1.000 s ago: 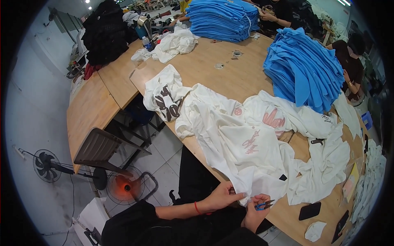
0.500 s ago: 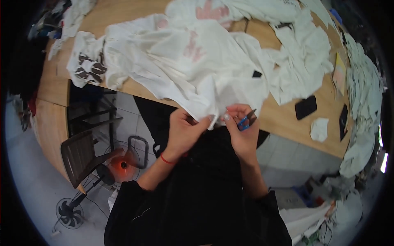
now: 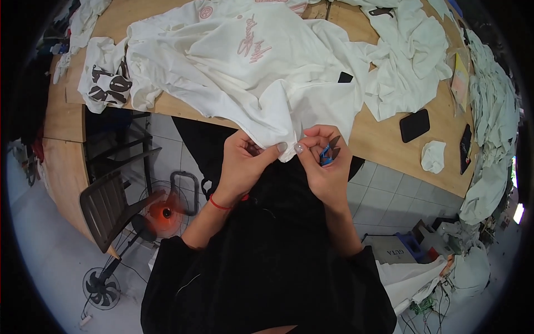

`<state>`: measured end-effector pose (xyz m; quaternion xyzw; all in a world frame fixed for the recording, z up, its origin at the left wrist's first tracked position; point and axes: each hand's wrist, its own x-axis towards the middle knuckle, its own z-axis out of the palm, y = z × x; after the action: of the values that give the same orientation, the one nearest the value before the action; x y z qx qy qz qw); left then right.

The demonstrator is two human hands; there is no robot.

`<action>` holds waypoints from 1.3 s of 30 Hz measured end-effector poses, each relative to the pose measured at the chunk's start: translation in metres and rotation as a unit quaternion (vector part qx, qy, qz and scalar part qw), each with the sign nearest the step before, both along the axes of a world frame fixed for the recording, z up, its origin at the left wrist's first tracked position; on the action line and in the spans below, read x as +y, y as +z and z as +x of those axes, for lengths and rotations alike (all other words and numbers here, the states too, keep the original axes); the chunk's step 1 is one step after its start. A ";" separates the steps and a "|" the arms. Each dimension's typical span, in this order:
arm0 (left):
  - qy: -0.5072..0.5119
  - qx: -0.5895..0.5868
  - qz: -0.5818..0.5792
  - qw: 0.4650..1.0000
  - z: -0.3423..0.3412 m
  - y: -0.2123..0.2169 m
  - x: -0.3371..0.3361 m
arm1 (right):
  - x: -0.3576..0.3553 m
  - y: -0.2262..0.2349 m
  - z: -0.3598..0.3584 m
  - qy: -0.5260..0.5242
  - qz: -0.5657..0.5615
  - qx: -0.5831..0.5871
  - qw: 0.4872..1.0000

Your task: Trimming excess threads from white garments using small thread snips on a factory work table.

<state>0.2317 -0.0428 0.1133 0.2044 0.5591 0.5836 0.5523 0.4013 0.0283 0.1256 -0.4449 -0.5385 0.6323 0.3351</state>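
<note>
From the head view, looking down, my left hand [image 3: 247, 161] is closed, thumb and fingers pinching the bottom corner of a white shirt [image 3: 222, 61]. My right hand [image 3: 328, 167] comes just beside it: thumb and forefinger meet the same corner, though I cannot tell whether they grip the cloth or only touch it. In that palm I hold small blue scissors [image 3: 326, 160], blades pointing ahead and to the right, away from the cloth.

The shirt lies ahead of both hands, its long axis running from my pinch forward and off to the left over the table [image 3: 384, 150]. Only the pinched corner hangs past the near edge, between my hands, both about equally close to it. Ahead of my right hand a black patch [image 3: 345, 77] lies on the cloth; farther right are a phone [image 3: 415, 125] and a white scrap [image 3: 433, 156].
</note>
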 end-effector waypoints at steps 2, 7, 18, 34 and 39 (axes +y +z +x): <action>0.046 -0.101 0.014 0.994 0.003 -0.001 0.002 | -0.001 -0.006 0.001 -0.039 -0.036 0.076 0.996; 0.072 -0.203 0.003 0.977 0.007 0.004 0.006 | -0.004 -0.003 -0.001 -0.066 -0.090 0.162 0.980; -0.035 -0.081 0.000 0.996 0.002 0.004 0.006 | -0.001 -0.005 0.001 -0.019 -0.019 0.079 0.997; 0.031 -0.205 0.043 0.977 -0.007 0.009 0.015 | 0.004 0.014 0.006 -0.027 -0.004 0.010 1.000; 0.039 -0.186 0.042 0.981 -0.001 0.005 0.019 | 0.003 0.006 0.012 0.058 0.125 -0.146 0.980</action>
<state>0.2303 -0.0241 0.1186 0.0933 0.4296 0.6556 0.6140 0.4129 0.0315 0.1311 -0.4553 -0.6813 0.5065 0.2684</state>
